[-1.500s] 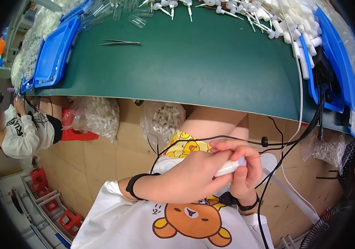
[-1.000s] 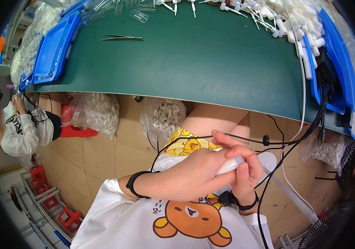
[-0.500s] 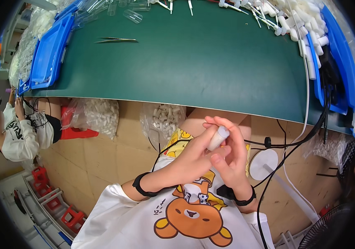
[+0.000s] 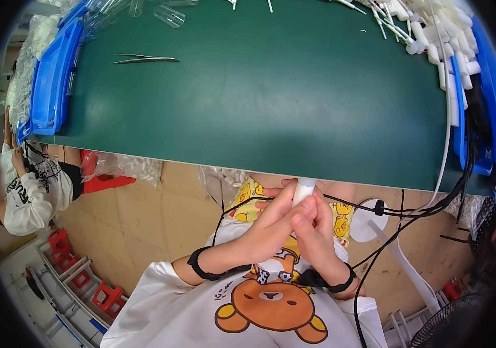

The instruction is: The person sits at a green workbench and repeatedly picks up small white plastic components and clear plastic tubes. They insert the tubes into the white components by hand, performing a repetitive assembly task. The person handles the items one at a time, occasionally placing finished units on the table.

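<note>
Held piece: a smooth white plastic cylinder (image 4: 302, 192) with a pale greyish end, above the yellow printed shorts (image 4: 342, 223), by the near edge of the dark green tabletop (image 4: 259, 104); contact with that edge, cannot tell. Long axis runs away from the body, leaning slightly right at its far end. Greyish end points toward the table; near end covered by the hands.

Left hand (image 4: 271, 229): forearm angled in from lower left, palm turned inward, fingers curled around the cylinder, grasping it. Right hand (image 4: 316, 240): raised from the wrist, pressed against the left, thumb bent toward it. Whether its fingers also grip the cylinder, I cannot tell. Black wristbands (image 4: 197, 265) on both.

Farther off, from where I stand: slim metal tweezers (image 4: 149, 58) lying crosswise, tips left; then clear open-ended tubes (image 4: 169, 16). Far right, a heap of white plastic parts (image 4: 459, 43).
</note>
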Action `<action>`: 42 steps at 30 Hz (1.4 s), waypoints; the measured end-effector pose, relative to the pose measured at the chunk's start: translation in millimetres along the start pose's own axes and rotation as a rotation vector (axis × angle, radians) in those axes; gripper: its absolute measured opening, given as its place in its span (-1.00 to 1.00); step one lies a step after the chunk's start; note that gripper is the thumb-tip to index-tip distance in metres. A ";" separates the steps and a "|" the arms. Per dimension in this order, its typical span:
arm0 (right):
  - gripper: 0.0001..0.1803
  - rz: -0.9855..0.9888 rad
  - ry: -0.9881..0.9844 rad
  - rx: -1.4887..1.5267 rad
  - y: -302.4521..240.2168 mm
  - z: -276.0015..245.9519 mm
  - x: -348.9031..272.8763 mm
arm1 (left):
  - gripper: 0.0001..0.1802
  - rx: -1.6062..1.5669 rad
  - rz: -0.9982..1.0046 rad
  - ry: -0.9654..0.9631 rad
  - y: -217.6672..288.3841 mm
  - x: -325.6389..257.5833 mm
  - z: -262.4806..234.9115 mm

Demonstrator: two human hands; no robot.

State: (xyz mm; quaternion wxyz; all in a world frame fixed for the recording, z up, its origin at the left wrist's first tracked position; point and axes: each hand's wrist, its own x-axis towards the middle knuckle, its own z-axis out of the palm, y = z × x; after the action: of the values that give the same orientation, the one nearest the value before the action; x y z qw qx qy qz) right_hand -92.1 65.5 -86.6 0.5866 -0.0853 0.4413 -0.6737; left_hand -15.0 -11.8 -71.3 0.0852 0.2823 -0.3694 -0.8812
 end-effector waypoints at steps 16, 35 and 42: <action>-0.62 0.036 0.137 -0.013 -17.7 13.9 9.0 | -0.78 0.215 -0.038 0.124 16.2 3.4 12.4; -0.62 0.034 0.108 -0.069 -16.1 16.2 15.0 | -0.68 0.346 -0.022 -0.073 13.7 1.6 -13.2; -0.40 -0.069 0.015 -0.246 -14.7 6.3 2.3 | -0.67 0.167 0.088 -0.051 -0.8 -5.2 -9.7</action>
State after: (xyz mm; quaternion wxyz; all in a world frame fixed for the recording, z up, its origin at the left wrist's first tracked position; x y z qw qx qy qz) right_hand -99.3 59.3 -73.6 0.5448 -0.1667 0.5219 -0.6348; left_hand -5.2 -15.3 -75.1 0.0904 0.2494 -0.4556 -0.8497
